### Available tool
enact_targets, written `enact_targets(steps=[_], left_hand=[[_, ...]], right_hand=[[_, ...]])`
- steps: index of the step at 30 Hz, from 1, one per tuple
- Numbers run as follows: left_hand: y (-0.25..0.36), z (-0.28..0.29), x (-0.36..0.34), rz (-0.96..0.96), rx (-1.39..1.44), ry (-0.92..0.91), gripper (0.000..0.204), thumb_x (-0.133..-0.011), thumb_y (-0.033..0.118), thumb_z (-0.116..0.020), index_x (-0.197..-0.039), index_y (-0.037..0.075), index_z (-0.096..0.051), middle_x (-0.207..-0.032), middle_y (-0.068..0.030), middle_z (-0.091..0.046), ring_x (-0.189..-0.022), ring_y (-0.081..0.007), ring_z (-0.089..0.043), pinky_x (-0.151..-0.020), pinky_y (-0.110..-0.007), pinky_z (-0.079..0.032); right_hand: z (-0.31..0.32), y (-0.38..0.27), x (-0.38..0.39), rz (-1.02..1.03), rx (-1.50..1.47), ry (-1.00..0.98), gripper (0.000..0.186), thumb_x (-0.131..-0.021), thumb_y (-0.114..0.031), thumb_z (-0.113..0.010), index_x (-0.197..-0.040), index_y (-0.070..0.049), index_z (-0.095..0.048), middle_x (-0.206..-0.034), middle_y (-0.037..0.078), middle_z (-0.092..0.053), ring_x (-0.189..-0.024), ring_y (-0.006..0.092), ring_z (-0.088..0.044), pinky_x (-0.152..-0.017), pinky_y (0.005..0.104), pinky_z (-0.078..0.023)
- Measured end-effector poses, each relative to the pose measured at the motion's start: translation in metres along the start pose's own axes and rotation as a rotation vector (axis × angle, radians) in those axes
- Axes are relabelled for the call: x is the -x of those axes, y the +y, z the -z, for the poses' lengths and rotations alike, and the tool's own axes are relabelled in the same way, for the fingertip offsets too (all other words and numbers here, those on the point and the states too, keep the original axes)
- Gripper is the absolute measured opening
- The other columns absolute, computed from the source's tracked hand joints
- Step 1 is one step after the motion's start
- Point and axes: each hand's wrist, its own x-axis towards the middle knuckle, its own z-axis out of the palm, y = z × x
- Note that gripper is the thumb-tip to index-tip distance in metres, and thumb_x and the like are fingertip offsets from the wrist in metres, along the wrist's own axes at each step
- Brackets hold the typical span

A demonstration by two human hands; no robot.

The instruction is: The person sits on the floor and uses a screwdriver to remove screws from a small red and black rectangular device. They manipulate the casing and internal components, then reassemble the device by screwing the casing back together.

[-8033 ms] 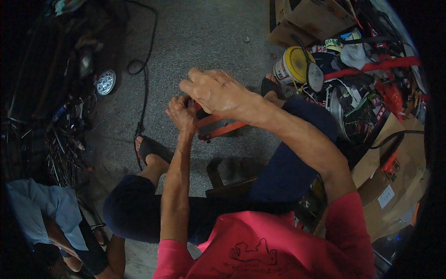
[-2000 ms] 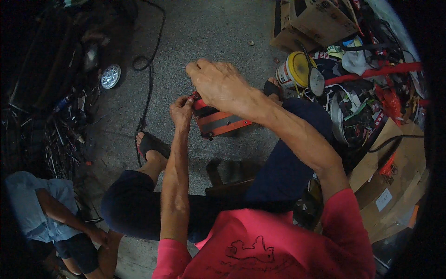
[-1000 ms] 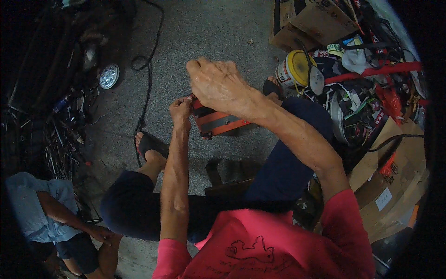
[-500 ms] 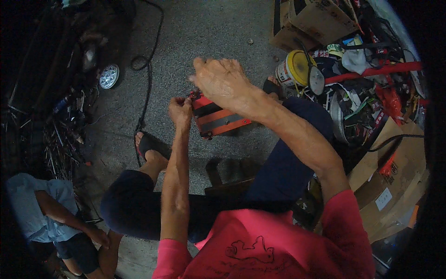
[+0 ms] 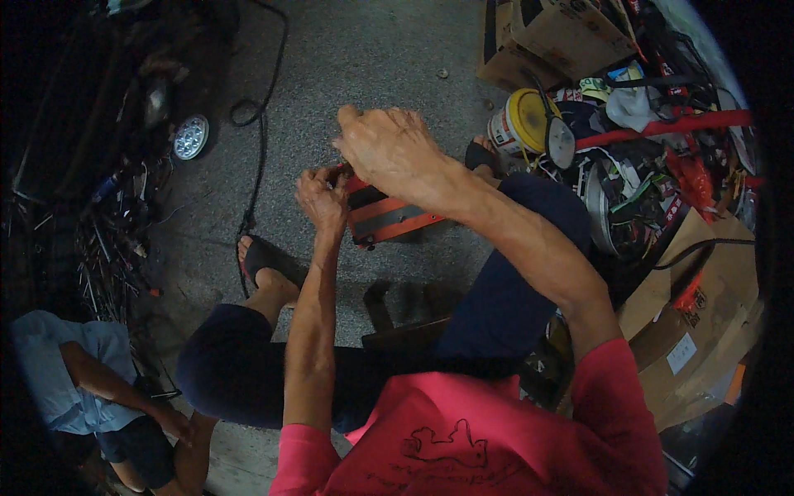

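Note:
On the floor between my feet lies a flat orange-red case [image 5: 399,221] with dark stripes across it. My left hand [image 5: 321,197] is at its left far corner, fingers bent and drawn together around something small and dark that I cannot make out. Over the far edge hangs my right hand [image 5: 387,145], closed, the back of it turned up. Whatever it grips is hidden under the fingers. My right hand and wrist cover much of the case's far side.
A round lamp [image 5: 191,136] and a black cable [image 5: 263,157] lie to the left. Metal scraps [image 5: 116,264] are heaped beyond. At right are a yellow-lidded tub [image 5: 527,120], cartons [image 5: 571,37] and cluttered parts. Another person [image 5: 91,372] sits at lower left.
My left hand has turned and its fingers have shifted at the case's corner, showing more of their backs. My right hand has moved slightly left and nearer to it. The case stays in place.

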Motion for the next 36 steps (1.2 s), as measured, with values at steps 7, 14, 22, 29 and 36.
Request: enact_targets(steps=[7, 14, 22, 29, 36], left_hand=[[0.001, -0.008, 0.0, -0.104, -0.093, 0.076, 0.015, -0.075, 0.016, -0.071, -0.088, 0.011, -0.07, -0.087, -0.0068, -0.056, -0.09, -0.0275, -0.051, -0.078, -0.044, -0.037], [0.0, -0.014, 0.001, -0.141, -0.085, 0.105, 0.015, -0.076, 0.015, -0.068, -0.089, 0.01, -0.07, -0.086, -0.0067, -0.056, -0.088, -0.0268, -0.05, -0.079, -0.042, -0.036], [-0.002, -0.012, 0.001, -0.136, -0.117, 0.061, 0.018, -0.074, 0.013, -0.068, -0.092, 0.008, -0.07, -0.088, -0.0079, -0.056, -0.088, -0.0283, -0.05, -0.078, -0.042, -0.036], [0.0, -0.016, -0.002, -0.107, -0.111, 0.056, 0.018, -0.075, 0.014, -0.068, -0.092, 0.009, -0.069, -0.09, -0.008, -0.059, -0.089, -0.029, -0.051, -0.079, -0.043, -0.037], [0.001, -0.013, -0.007, -0.091, -0.164, -0.021, 0.014, -0.076, 0.014, -0.067, -0.089, 0.011, -0.071, -0.087, -0.0069, -0.061, -0.091, -0.0286, -0.052, -0.08, -0.044, -0.037]], right_hand=[[-0.02, 0.01, 0.005, 0.189, -0.054, 0.216, 0.023, -0.085, -0.014, -0.059, -0.097, 0.004, -0.051, -0.089, 0.023, -0.06, -0.079, 0.0406, -0.064, -0.067, 0.0466, -0.053], [-0.015, 0.01, 0.004, 0.189, 0.016, 0.19, 0.024, -0.082, -0.015, -0.061, -0.096, 0.003, -0.052, -0.089, 0.022, -0.061, -0.079, 0.0396, -0.064, -0.068, 0.0443, -0.054], [-0.009, 0.0, 0.007, 0.073, 0.064, 0.142, 0.023, -0.079, -0.008, -0.062, -0.096, 0.004, -0.053, -0.09, 0.02, -0.059, -0.081, 0.0373, -0.064, -0.069, 0.0429, -0.054], [-0.02, 0.015, 0.009, 0.283, -0.03, 0.282, 0.02, -0.08, -0.006, -0.059, -0.097, 0.003, -0.053, -0.088, 0.019, -0.056, -0.081, 0.036, -0.063, -0.068, 0.0429, -0.053], [-0.017, 0.023, 0.012, 0.361, -0.063, 0.293, 0.017, -0.081, -0.005, -0.059, -0.095, 0.003, -0.053, -0.087, 0.018, -0.053, -0.079, 0.0349, -0.062, -0.067, 0.0424, -0.052]])
